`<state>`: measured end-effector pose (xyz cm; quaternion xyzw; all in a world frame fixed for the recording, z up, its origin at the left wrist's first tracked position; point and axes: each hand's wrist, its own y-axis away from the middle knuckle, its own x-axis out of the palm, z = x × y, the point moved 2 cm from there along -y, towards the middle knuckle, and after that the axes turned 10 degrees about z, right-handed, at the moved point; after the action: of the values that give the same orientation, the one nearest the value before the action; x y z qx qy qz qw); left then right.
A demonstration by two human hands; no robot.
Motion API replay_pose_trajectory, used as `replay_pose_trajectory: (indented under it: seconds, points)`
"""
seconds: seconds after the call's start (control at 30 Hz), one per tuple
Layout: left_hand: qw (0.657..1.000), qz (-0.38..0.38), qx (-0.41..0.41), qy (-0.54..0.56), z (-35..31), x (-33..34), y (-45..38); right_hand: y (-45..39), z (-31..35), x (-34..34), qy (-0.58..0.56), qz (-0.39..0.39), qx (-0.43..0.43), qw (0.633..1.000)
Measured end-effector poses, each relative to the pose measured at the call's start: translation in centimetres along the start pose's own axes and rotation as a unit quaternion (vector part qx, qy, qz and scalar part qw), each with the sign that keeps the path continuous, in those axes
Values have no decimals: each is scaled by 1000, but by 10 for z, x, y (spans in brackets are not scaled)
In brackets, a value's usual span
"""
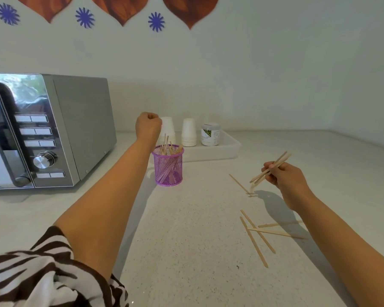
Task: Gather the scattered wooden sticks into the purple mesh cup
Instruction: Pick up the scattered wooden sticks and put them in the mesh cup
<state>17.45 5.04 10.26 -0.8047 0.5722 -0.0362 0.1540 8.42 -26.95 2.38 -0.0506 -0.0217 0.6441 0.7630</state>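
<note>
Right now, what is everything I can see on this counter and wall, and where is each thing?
purple mesh cup: one, purple, mid-counter, holding wooden sticks
loose sticks: about six, pale wood, on the counter at right
held sticks: a few, pale wood, in the right hand
microwave: one, silver, far left
tray: one, white, behind the cup
paper cups: two stacks, white, on the tray
jar: one, white with green label, on the tray
wall decorations: blue flowers and brown shapes, top
left hand: closed fist above the cup
right hand: gripping sticks
</note>
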Motion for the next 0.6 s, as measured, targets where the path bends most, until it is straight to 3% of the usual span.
replay_pose_trajectory:
  seconds: [0.13,0.27,0.47,0.6]
  points:
    - [995,-73,41,59,8,-16,16,2,3,3,10,-6,-11,1000]
    - [990,-110,-4,86,34,-20,36,4,11,13,-10,2,-23,1000]
    - [997,-66,-26,10,32,-16,39,-8,58,78,-45,96,-55,993]
    - [999,-40,-28,-3,33,-13,39,-30,88,146,-9,135,-87,987]
